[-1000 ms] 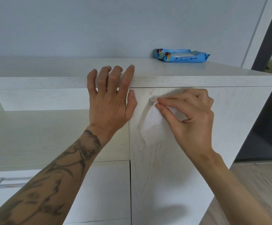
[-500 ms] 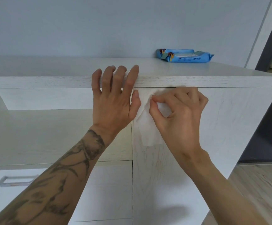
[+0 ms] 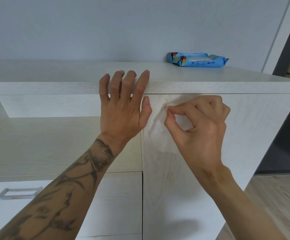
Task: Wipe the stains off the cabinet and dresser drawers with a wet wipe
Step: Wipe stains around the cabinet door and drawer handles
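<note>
— Where is the wipe against your fingers right now?

— I have the thin white wet wipe (image 3: 158, 134) pinched between thumb and forefinger of my right hand (image 3: 198, 129); the other fingers (image 3: 215, 104) are curled in above. The pinched corner sits at my fingertips, pressed to the pale wood-grain cabinet door (image 3: 184, 187) just under the white wood-grain cabinet top (image 3: 210, 84). The rest of the sheet hangs down and left of the fingers, flat on the door, its long axis running roughly downward.

— And the stain?

— A small orange-brown stain (image 3: 166, 100) lies just above and slightly left of my fingertips, near the door's upper left corner. I think that short upward stroke is what the next rub depends on.

— What about the other hand?

— My left hand (image 3: 123, 108) is spread, four fingers hooked over the front edge of the top and the thumb lying along the door's left edge, holding nothing. It looks like a brace. The right hand is the nearer one to the mark.

— Anything else to clean?

— Below and far left of my fingers, a clear drawer handle (image 3: 19, 193) shows a reddish smudge, so I judge the dresser drawers are not yet done. The blue pack of wet wipes (image 3: 198, 60) lies up on the top, beyond my right hand.
</note>
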Demonstrator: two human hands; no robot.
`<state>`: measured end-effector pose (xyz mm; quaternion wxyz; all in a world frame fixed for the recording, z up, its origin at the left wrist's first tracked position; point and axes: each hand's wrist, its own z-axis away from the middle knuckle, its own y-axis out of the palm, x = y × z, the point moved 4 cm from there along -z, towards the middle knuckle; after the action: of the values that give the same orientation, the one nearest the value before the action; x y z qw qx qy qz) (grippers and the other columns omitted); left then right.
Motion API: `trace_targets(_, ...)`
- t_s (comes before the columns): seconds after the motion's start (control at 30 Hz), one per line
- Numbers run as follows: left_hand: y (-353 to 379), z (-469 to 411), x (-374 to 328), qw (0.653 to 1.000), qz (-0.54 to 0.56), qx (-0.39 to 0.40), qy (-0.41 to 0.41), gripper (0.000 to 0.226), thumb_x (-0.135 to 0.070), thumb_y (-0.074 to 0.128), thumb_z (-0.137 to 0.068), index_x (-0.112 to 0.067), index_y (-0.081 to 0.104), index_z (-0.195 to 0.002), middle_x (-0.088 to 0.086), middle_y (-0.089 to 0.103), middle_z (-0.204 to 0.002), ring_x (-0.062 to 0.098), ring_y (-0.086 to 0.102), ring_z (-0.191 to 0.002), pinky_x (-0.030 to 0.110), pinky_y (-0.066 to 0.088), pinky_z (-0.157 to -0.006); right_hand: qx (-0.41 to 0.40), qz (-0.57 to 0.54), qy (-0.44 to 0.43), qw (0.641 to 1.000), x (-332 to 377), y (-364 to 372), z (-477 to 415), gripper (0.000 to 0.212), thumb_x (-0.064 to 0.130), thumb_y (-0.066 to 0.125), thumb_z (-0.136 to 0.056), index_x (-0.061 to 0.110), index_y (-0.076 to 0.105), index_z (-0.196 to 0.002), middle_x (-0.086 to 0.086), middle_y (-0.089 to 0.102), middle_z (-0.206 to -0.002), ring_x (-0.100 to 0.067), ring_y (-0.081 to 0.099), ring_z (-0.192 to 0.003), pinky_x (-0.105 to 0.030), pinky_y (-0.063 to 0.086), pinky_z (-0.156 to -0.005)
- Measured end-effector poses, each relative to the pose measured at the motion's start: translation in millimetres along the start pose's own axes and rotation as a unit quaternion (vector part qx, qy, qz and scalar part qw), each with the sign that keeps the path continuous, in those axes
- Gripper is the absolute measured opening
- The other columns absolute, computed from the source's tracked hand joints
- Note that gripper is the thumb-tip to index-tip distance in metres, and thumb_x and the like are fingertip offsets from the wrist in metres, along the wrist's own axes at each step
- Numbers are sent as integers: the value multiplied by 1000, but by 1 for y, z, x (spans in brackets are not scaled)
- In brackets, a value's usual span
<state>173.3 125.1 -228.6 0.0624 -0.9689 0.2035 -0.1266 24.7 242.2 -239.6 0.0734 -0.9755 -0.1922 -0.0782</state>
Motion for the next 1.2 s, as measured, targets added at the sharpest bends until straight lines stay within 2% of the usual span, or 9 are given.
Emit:
trace_targets(0.13,-1,-1,0,1000,-1,1,-2,51,-35,31,-104,-15,41,-150,13,52,-136,33,39,-131,55,23,-119,44,11,-6,999,0,13,-7,4,18,79,-91,20,79,-88,6,70,-92,-15,51,-105,-28,25,-94)
trace_targets(0.23,-1,0,0,1000,-2,5,-5,51,-35,32,-104,-15,42,-150,15,56,-135,34,40,-131,55,22,-119,30,-2,-25,999,-3,7,-2,1,19,82,-93,19,81,-93,6,71,-91,-15,51,-104,-30,28,-94)
trace_targets(0.4,-2,0,1,1000,-3,0,-5,51,-33,33,-104,-14,42,-150,15,59,-133,35,42,-129,57,25,-118,-17,-25,-47,998,-13,-7,7,3,18,83,-94,16,82,-93,5,75,-92,-21,58,-100,-44,40,-89)
trace_targets(0.53,0,-1,0,1000,-6,1,-4,51,-34,31,-104,-15,41,-150,14,57,-135,34,40,-131,55,21,-119,-51,-3,-10,999,-33,-20,14,2,17,82,-95,15,81,-95,4,72,-92,-22,59,-99,-57,45,-85)
trace_targets(0.63,0,-1,1,1000,-4,2,-5,51,-34,29,-104,-15,42,-150,14,57,-134,34,40,-131,56,22,-119,-40,0,-13,999,-25,-14,15,4,19,79,-97,17,82,-98,2,73,-94,-25,60,-99,-51,44,-88)
trace_targets(0.8,-1,0,0,1000,-7,-1,1,51,-34,31,-104,-14,44,-149,14,56,-134,34,40,-130,56,23,-118,-16,4,-52,998,-3,10,8,6,23,80,-97,20,83,-101,5,74,-97,-18,55,-103,-35,30,-96)
trace_targets(0.97,-1,0,2,1000,-5,2,-2,50,-35,30,-104,-14,43,-147,14,56,-134,34,40,-130,56,25,-118,-53,-11,-58,997,-6,5,14,7,19,79,-98,15,85,-97,5,77,-97,-18,57,-100,-36,34,-95)
trace_targets(1.13,0,-1,2,1000,-7,-1,0,50,-36,30,-104,-14,43,-147,13,53,-135,34,40,-130,56,24,-118,-2,0,-45,999,-6,14,4,9,26,79,-98,20,84,-103,8,75,-99,-16,53,-107,-36,31,-97)
trace_targets(1.2,0,-1,2,1000,-9,0,0,50,-36,31,-103,-14,44,-147,14,55,-135,34,40,-130,56,24,-118,-5,-7,-55,998,-8,11,6,9,25,79,-98,20,84,-104,9,76,-100,-17,53,-106,-37,32,-96)
